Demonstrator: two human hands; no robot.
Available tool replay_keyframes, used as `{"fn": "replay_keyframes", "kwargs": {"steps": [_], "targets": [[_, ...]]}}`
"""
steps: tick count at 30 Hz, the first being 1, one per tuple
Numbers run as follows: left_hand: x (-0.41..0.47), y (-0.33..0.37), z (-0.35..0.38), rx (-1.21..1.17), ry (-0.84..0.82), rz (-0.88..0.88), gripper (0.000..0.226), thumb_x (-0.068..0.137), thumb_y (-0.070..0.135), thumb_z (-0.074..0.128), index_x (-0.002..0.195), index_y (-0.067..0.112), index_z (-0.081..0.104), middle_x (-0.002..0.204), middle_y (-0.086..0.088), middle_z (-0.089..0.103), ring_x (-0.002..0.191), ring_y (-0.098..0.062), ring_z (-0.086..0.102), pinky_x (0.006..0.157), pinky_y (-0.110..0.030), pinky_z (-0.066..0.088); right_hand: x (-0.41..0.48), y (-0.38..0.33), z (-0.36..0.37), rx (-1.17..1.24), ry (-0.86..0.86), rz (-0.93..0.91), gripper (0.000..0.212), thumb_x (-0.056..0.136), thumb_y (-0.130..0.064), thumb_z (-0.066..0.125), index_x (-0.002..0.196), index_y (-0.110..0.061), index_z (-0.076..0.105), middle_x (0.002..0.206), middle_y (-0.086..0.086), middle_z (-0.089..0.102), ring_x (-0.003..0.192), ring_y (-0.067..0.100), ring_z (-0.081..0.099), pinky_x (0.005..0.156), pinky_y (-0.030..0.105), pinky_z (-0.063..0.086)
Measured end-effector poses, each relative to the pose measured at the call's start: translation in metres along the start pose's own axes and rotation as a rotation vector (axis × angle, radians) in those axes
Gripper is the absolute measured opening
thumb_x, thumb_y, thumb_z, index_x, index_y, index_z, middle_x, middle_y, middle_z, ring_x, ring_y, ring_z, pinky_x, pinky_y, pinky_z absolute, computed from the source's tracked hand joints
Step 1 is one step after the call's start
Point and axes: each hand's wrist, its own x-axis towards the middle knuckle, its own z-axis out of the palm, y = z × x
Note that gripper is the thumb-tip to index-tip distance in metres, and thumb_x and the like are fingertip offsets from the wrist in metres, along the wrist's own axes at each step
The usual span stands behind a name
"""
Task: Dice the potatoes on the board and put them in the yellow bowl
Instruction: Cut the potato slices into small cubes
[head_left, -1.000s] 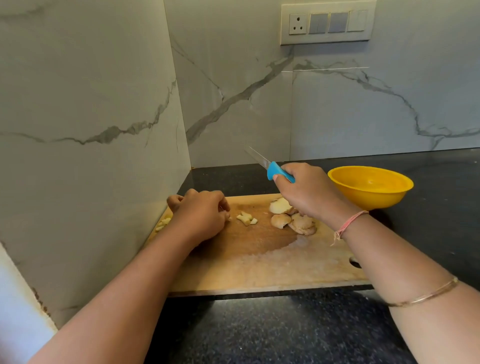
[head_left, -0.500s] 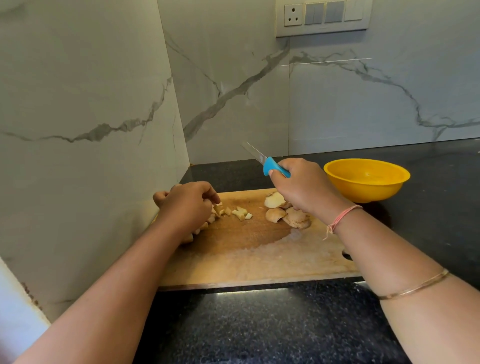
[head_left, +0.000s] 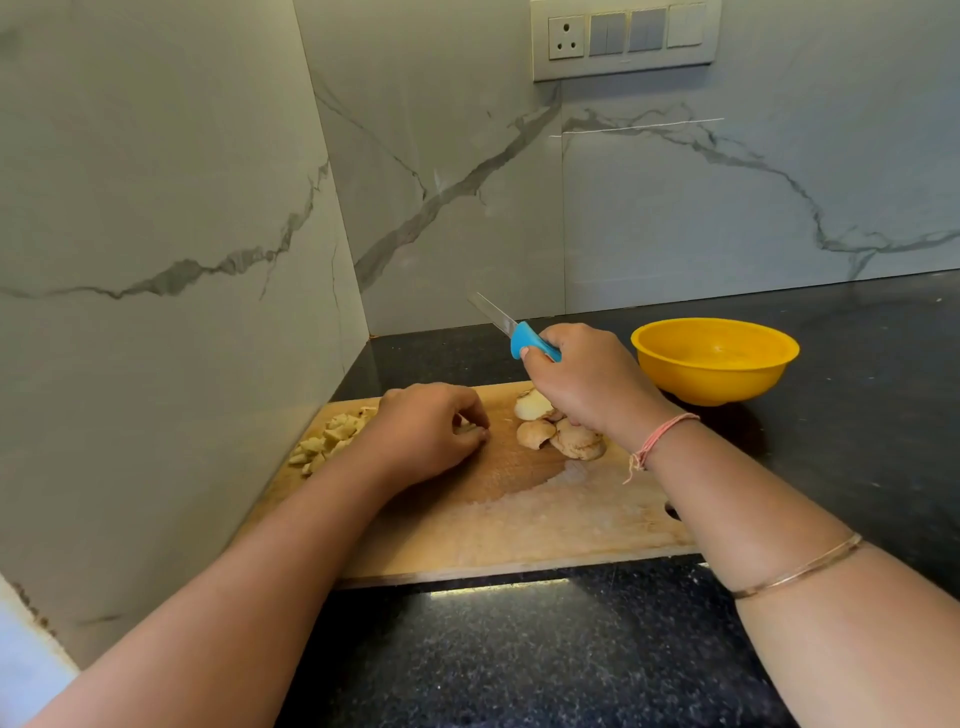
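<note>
here, mid-frame, the right hand (head_left: 587, 384) grips a blue-handled knife (head_left: 532, 344) above potato pieces (head_left: 563, 441); left hand (head_left: 426, 431) curls over diced bits (head_left: 332, 439) on the board (head_left: 519, 525), yellow bowl (head_left: 714, 364) right.

Home kitchen: marble backsplash (head_left: 727, 208), granite counter (head_left: 519, 649), socket (head_left: 566, 37).
</note>
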Motion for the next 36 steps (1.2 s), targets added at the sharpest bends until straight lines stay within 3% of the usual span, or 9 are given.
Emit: {"fn": "replay_keyframes", "kwargs": {"steps": [6, 11, 15, 17, 20, 25, 28, 31, 36], "targets": [[-0.005, -0.012, -0.009, 0.089, 0.050, -0.111, 0.018, 0.094, 0.019, 0.054, 0.108, 0.027, 0.063, 0.111, 0.007, 0.064, 0.101, -0.013, 0.057, 0.100, -0.038, 0.044, 0.001, 0.002, 0.002, -0.001, -0.002, -0.003, 0.026, 0.097, -0.031, 0.044, 0.105, -0.012, 0.060, 0.085, 0.000, 0.058, 0.063, 0.012, 0.053, 0.056, 0.020, 0.045], [-0.009, -0.027, -0.013, -0.015, 0.197, -0.228, 0.022, 0.099, 0.016, 0.045, 0.100, 0.028, 0.064, 0.100, 0.003, 0.065, 0.068, -0.012, 0.054, 0.087, -0.040, 0.050, 0.003, 0.004, 0.003, -0.003, 0.014, -0.005, 0.024, 0.097, -0.031, 0.044, 0.102, -0.013, 0.060, 0.075, -0.004, 0.052, 0.061, 0.010, 0.050, 0.051, 0.016, 0.037], [-0.007, -0.027, -0.012, -0.064, 0.274, -0.204, 0.023, 0.099, 0.018, 0.045, 0.104, 0.026, 0.066, 0.110, 0.003, 0.064, 0.074, -0.015, 0.055, 0.083, -0.037, 0.050, 0.005, 0.005, 0.002, 0.004, 0.036, -0.006, 0.027, 0.097, -0.032, 0.044, 0.109, -0.013, 0.060, 0.083, -0.003, 0.055, 0.063, 0.009, 0.050, 0.051, 0.015, 0.036], [-0.009, -0.021, -0.013, -0.084, 0.239, -0.163, 0.018, 0.098, 0.024, 0.049, 0.107, 0.026, 0.063, 0.107, 0.008, 0.059, 0.072, -0.011, 0.052, 0.083, -0.038, 0.050, 0.006, 0.007, 0.000, 0.005, 0.059, -0.004, 0.028, 0.097, -0.031, 0.044, 0.111, -0.013, 0.060, 0.086, -0.001, 0.056, 0.063, 0.009, 0.049, 0.052, 0.015, 0.037], [-0.008, -0.009, -0.011, -0.083, 0.201, -0.098, 0.018, 0.096, 0.026, 0.053, 0.111, 0.025, 0.063, 0.111, 0.007, 0.059, 0.094, -0.011, 0.054, 0.095, -0.039, 0.048, 0.008, 0.010, -0.005, 0.006, 0.092, -0.009, 0.028, 0.097, -0.031, 0.045, 0.111, -0.012, 0.059, 0.086, 0.000, 0.056, 0.060, 0.010, 0.049, 0.051, 0.015, 0.040], [0.009, 0.015, -0.003, -0.177, 0.106, 0.029, 0.025, 0.096, 0.024, 0.054, 0.121, 0.024, 0.057, 0.119, 0.006, 0.060, 0.103, -0.008, 0.055, 0.086, -0.021, 0.047, 0.010, 0.014, -0.009, -0.004, 0.162, -0.002, 0.030, 0.098, -0.032, 0.045, 0.114, -0.011, 0.058, 0.089, 0.001, 0.056, 0.067, 0.011, 0.052, 0.052, 0.013, 0.040], [0.024, 0.032, 0.002, -0.237, 0.007, 0.066, 0.039, 0.096, 0.029, 0.055, 0.133, 0.022, 0.048, 0.132, 0.003, 0.054, 0.113, -0.011, 0.055, 0.091, -0.022, 0.046, 0.010, 0.015, -0.009, -0.013, 0.181, 0.005, 0.029, 0.098, -0.032, 0.045, 0.112, -0.011, 0.059, 0.088, 0.001, 0.056, 0.071, 0.012, 0.054, 0.055, 0.014, 0.042], [0.034, 0.041, 0.008, -0.287, -0.019, 0.023, 0.045, 0.093, 0.029, 0.059, 0.135, 0.021, 0.046, 0.133, 0.001, 0.055, 0.110, -0.013, 0.057, 0.092, -0.026, 0.050, 0.010, 0.015, -0.008, -0.021, 0.185, -0.003, 0.030, 0.098, -0.032, 0.045, 0.113, -0.010, 0.059, 0.090, 0.000, 0.056, 0.075, 0.012, 0.054, 0.055, 0.012, 0.040], [0.034, 0.038, 0.012, -0.391, 0.098, 0.005, 0.055, 0.084, 0.024, 0.072, 0.133, 0.020, 0.048, 0.127, 0.001, 0.058, 0.105, -0.010, 0.055, 0.087, -0.022, 0.046, 0.010, 0.014, -0.008, -0.033, 0.188, -0.019, 0.031, 0.098, -0.031, 0.045, 0.115, -0.010, 0.059, 0.094, 0.002, 0.058, 0.079, 0.010, 0.051, 0.053, 0.009, 0.032]]}}
